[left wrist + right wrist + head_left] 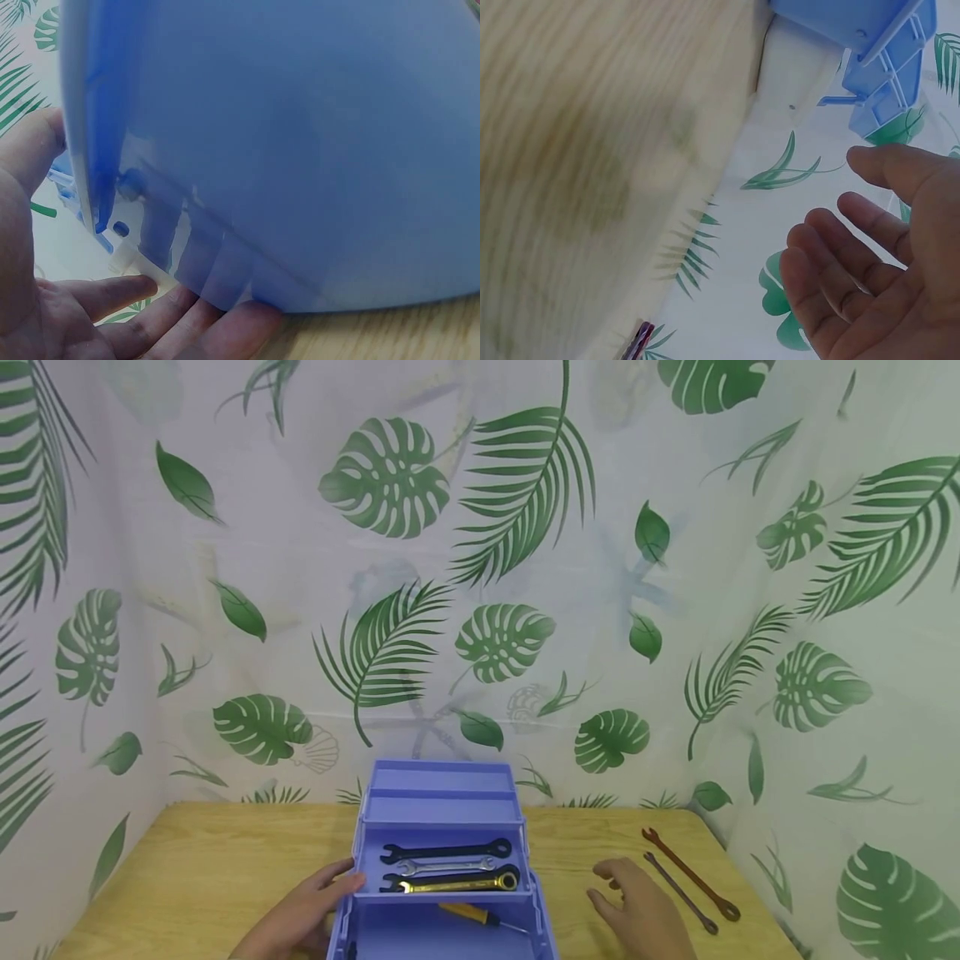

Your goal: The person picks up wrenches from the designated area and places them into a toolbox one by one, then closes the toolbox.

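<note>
Head view: the blue toolbox [442, 806] stands open on the table [225, 860], its tray [370, 864] holding several wrenches [450, 866]; a yellow-handled screwdriver [465, 912] lies in the lower compartment [420, 943], on the tray's 6 o'clock side. At the toolbox's 9 o'clock, the left hand [300, 910] rests thumb and fingers against it, extended rather than wrapped round. At 3 o'clock, the right hand [633, 902] is empty, thumb and fingers apart. Near it, towards 2 o'clock, lie 2 loose pieces: a reddish-brown wrench [690, 872] and a grey wrench [680, 893]. The step looks like stowing wrenches, partly done. The next move probably calls for reaching to 2 o'clock, pinching 1 and carrying it towards 9 o'clock while the left hand braces the toolbox.
</note>
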A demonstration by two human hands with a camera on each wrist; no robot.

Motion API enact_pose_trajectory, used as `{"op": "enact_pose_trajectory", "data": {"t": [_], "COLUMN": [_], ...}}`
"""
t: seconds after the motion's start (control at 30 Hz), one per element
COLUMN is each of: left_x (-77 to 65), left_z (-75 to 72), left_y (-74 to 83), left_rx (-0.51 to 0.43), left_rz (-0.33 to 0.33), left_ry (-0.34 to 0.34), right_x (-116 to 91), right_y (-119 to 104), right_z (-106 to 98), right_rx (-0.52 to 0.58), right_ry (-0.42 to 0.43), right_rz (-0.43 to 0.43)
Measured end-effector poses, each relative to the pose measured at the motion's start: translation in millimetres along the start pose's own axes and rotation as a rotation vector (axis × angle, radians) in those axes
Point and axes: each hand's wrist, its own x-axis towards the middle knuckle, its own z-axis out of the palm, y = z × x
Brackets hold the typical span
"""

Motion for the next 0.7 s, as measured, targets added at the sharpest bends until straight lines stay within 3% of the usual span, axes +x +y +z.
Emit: {"op": "enact_pose_trajectory", "data": {"t": [0.43,0.7], "left_x": [4.1,3.5], "left_z": [-3.4,-2.0], "left_y": [-1.7,-1.2], "left_rx": [0.044,0.068], "left_rz": [-0.062,-0.087], "left_ry": [0.053,0.086], "right_x": [1.0,5.6], "right_y": [29.0,55.3], "right_z": [6.2,-4.6], "right_rx": [-0.028,-0.109], "right_ry": [-0.095,-0.163], "right_rz": [0.084,0.155]}}
